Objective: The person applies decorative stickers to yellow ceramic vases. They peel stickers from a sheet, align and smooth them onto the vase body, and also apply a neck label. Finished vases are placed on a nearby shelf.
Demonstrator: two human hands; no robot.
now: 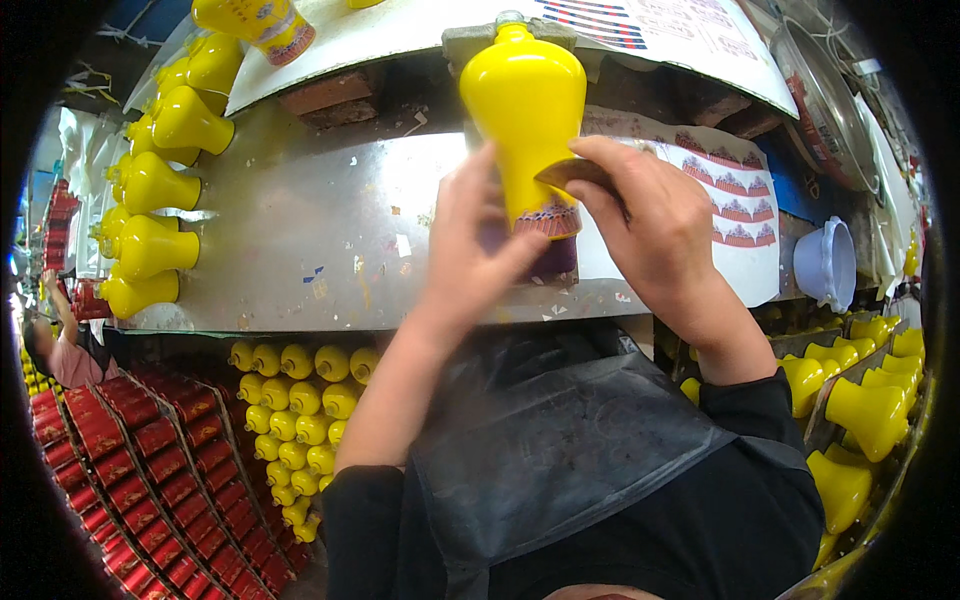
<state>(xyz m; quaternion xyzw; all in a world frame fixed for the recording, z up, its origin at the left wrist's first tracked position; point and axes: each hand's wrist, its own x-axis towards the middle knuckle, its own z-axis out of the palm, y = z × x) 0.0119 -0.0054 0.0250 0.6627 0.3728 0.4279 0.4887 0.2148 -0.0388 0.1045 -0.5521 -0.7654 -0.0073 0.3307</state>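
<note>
A glossy yellow bottle [525, 95] lies in front of me on a holder, its narrow neck pointing away and its foot toward me. Round the foot runs a patterned decal band [548, 222] in blue and reddish brown. My right hand [655, 215] pinches a thin dark brown scraper [580, 174] against the bottle's right side, just above the band. At the bottle's left side is my left hand [465, 245], thumb spread toward the foot and fingers blurred by motion. Whether its fingers touch the bottle is unclear. A purple support [555, 262] shows under the foot.
Yellow bottles [160, 185] line the metal table's [300, 230] left edge; another lies on the raised white board [390, 30]. Decal sheets [740, 195] and a pale basin [825, 263] are at right. Racks of red [150, 450] and yellow bottles flank me. A person [75, 350] is far left.
</note>
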